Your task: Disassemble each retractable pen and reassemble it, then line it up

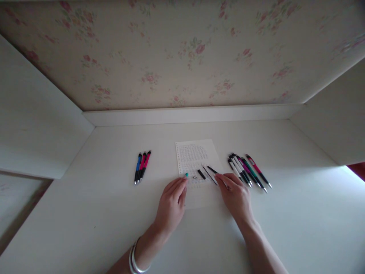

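My left hand (172, 199), with a silver bangle at the wrist, is closed over the lower part of a sheet of handwritten paper (194, 152). A green pen barrel end (186, 174) pokes out past its fingertips; the rest is hidden in the hand. My right hand (235, 194) pinches the near end of a slim black pen part (212, 169). Between the hands lie a small silver pen tip (195, 177), a black rubber grip (201, 174) and a thin dark ink refill (210, 175), all loose on the paper.
Left of the paper lie three pens (141, 167), one blue and two pink. On the right is a group of several pens (249, 171) in white, purple, green and pink. The white desk (114, 213) meets side panels and a back ledge (194, 115).
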`<state>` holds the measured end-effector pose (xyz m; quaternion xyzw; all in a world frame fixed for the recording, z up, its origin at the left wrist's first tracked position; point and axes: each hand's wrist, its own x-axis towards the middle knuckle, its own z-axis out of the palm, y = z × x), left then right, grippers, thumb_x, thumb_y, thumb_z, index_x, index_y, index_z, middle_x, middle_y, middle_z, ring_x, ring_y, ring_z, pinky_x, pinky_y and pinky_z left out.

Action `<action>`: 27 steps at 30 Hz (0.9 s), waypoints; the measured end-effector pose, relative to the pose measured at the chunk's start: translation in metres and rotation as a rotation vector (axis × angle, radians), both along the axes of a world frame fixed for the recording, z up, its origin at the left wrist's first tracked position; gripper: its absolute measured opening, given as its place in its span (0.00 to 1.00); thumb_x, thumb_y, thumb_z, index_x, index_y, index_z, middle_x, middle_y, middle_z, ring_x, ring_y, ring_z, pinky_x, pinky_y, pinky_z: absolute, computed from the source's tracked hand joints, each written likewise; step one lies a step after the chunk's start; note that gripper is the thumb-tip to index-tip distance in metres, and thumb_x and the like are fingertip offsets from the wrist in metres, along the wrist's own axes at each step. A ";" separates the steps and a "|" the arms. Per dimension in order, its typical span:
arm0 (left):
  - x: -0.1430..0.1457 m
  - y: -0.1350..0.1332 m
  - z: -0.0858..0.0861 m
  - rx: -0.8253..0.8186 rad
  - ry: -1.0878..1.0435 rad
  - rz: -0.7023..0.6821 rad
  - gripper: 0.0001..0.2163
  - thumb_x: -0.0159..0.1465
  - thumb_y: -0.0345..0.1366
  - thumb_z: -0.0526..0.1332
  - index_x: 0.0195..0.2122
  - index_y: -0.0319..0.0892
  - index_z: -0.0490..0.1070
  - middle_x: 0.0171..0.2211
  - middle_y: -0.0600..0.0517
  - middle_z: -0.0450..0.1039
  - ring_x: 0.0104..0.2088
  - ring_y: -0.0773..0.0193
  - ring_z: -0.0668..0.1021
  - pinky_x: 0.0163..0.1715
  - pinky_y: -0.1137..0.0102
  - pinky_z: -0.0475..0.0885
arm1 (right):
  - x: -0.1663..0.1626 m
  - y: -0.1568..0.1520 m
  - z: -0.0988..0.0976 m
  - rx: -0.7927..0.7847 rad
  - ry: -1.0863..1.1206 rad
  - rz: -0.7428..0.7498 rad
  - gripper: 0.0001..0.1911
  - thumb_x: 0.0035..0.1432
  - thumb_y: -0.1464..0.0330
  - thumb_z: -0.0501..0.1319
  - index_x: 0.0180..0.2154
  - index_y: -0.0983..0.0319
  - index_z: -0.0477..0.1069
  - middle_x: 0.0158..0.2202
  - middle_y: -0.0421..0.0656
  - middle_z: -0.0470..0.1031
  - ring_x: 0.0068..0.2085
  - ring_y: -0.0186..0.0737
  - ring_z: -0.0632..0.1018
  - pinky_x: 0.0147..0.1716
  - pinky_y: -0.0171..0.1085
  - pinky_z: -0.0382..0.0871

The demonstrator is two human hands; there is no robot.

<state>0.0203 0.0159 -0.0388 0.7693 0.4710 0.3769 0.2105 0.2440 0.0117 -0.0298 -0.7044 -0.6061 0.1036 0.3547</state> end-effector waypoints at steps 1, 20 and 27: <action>0.000 0.000 0.000 0.012 0.023 0.001 0.17 0.69 0.26 0.55 0.57 0.44 0.68 0.52 0.47 0.76 0.53 0.59 0.76 0.55 0.57 0.73 | 0.000 0.000 -0.001 -0.015 -0.048 0.001 0.15 0.65 0.59 0.57 0.37 0.57 0.81 0.37 0.44 0.79 0.32 0.39 0.79 0.31 0.36 0.68; 0.005 -0.002 0.008 -0.004 0.152 0.077 0.16 0.67 0.30 0.57 0.56 0.43 0.65 0.51 0.44 0.72 0.53 0.54 0.73 0.54 0.55 0.70 | 0.007 0.003 -0.004 -0.030 0.349 -0.230 0.18 0.58 0.54 0.62 0.37 0.62 0.79 0.31 0.44 0.77 0.26 0.36 0.72 0.26 0.35 0.66; 0.004 -0.017 0.021 0.082 0.172 -0.089 0.05 0.66 0.32 0.58 0.32 0.43 0.69 0.27 0.50 0.74 0.30 0.60 0.77 0.35 0.64 0.71 | 0.007 0.004 0.000 0.026 0.697 -0.366 0.22 0.57 0.49 0.61 0.26 0.61 0.68 0.18 0.34 0.61 0.19 0.31 0.61 0.18 0.32 0.54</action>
